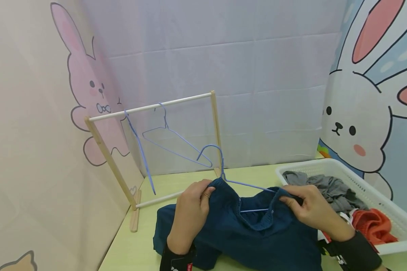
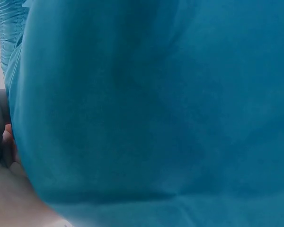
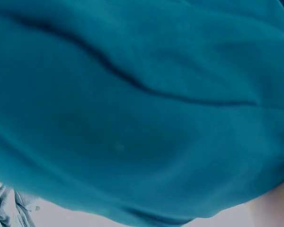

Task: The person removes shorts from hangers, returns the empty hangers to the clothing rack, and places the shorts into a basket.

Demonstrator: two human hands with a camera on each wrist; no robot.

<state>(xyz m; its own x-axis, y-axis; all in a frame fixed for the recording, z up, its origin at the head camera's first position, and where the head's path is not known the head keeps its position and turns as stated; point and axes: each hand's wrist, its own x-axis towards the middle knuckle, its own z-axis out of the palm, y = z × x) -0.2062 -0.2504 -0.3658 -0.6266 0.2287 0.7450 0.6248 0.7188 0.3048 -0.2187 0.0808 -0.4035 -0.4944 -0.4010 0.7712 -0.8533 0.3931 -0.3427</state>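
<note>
A dark blue garment [image 1: 230, 233] with a gathered, ribbed opening hangs and drapes over the table between both hands. My left hand [image 1: 191, 207] pinches the left side of its opening between thumb and fingers; my right hand [image 1: 310, 205] pinches the right side. A blue wire hanger [image 1: 245, 184] sits within the opening, its hook standing up above the fabric and its lower bar showing inside the neck of the opening. The hanger's ends are hidden by cloth. In the left wrist view the blue cloth [image 2: 156, 104] covers most of the picture, as does the cloth [image 3: 132, 132] in the right wrist view.
Behind the left hand stands a wooden rack [image 1: 113, 162] with a white top rail [image 1: 186, 99]. Two blue hangers hang there, one edge-on [image 1: 140, 146] and one facing forward [image 1: 176, 145]. At the right, a white basket [image 1: 401, 218] contains grey clothes [image 1: 332, 190] and red clothes [image 1: 371, 224].
</note>
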